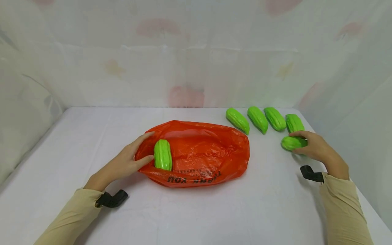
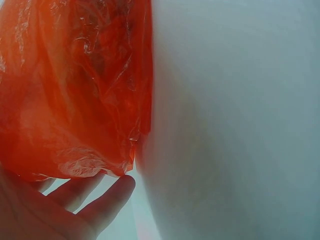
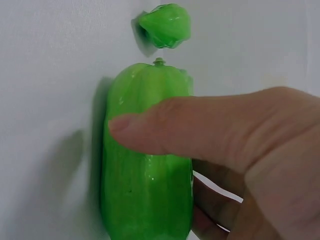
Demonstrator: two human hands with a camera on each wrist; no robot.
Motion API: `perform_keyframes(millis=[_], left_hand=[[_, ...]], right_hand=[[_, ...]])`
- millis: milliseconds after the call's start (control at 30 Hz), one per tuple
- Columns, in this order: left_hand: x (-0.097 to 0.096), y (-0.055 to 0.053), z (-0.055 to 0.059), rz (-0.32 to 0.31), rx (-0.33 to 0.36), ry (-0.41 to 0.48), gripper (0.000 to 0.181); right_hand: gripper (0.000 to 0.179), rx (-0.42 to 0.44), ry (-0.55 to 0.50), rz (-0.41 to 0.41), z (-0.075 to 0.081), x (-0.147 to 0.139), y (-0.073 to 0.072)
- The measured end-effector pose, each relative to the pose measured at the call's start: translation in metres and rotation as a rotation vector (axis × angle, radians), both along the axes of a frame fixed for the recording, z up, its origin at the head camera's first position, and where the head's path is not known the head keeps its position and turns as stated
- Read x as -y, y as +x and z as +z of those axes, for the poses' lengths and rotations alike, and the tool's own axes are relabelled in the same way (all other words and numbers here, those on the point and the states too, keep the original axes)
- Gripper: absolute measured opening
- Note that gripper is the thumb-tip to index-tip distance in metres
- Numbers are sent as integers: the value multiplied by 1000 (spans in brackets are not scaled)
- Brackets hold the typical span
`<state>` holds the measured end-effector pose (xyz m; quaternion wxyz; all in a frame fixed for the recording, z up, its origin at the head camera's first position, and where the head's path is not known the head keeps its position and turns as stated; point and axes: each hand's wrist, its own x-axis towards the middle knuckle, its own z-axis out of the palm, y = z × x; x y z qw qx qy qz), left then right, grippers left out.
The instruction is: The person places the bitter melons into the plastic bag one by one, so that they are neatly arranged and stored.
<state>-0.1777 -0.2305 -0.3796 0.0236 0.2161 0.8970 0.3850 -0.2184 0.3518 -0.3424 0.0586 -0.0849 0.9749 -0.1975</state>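
Observation:
A red plastic bag (image 1: 196, 149) lies with its mouth spread wide and dark lettering on its near side. One glossy, bright green, ribbed bitter melon (image 1: 163, 154) sits inside at the left end. My left hand (image 1: 130, 156) touches the bag's left end, thumb and fingers spread apart; the left wrist view shows its fingers (image 2: 107, 202) against the red film. Over at the right, my right hand (image 1: 315, 146) grips another bitter melon (image 1: 291, 143), thumb across one side and fingers behind. The right wrist view shows this melon (image 3: 145, 195) close, its small stem upward.
Several more bitter melons stand in a row at the back right, among them one melon (image 1: 294, 123) right behind the gripped one and another (image 1: 237, 120) near the bag's far right rim. A white cloth (image 1: 196, 211) covers the table. Pale patterned curtains (image 1: 190, 61) hang behind it.

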Motion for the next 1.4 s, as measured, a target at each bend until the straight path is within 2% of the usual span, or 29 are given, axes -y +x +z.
perform_keyframes(millis=[500,833,1200,1400], left_hand=[[0,1,1,6,-7,-6,69],[1,1,1,9,0,-11,69],[0,1,1,8,18,-2,69],[0,1,1,12,24,-9,69]], right_hand=[[62,0,-15,30,-3,-1,-2],[72,81,-48,53,-3,2,0],[75,61,2,48,-4,2,0],[77,88,-2,46,-1,1,1]])
